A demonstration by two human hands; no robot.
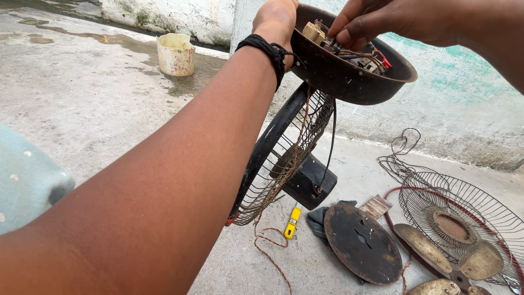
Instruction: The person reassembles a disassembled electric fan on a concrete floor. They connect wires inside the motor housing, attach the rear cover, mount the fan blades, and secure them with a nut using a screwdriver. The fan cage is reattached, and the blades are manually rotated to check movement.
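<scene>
Top centre of frame: left hand (275,22) grips the near rim of a dark, rusted fan base shell (349,71), turned hollow side up and tilted toward the camera, which exposes the wiring inside. A black cord is wrapped around that wrist. Right hand (376,22) comes in from the upper right, fingertips (344,37) pinched narrow on the cluster of wires and small beige parts (349,49) inside the shell.

Below the shell, mid-frame, hangs the rear fan guard with motor housing (295,164), tethered by thin copper-coloured wire (273,240) that trails down to the concrete floor (82,98); the shell stays close, apparently because of that lead.

Lower right on the floor: round rusty base plate (363,243) lying flat, yellow-handled screwdriver (293,223) just beside it, front wire guard (464,218) with fan blades (436,257) resting on it. Upper left: a stained pale bucket (176,53) by the wall.
</scene>
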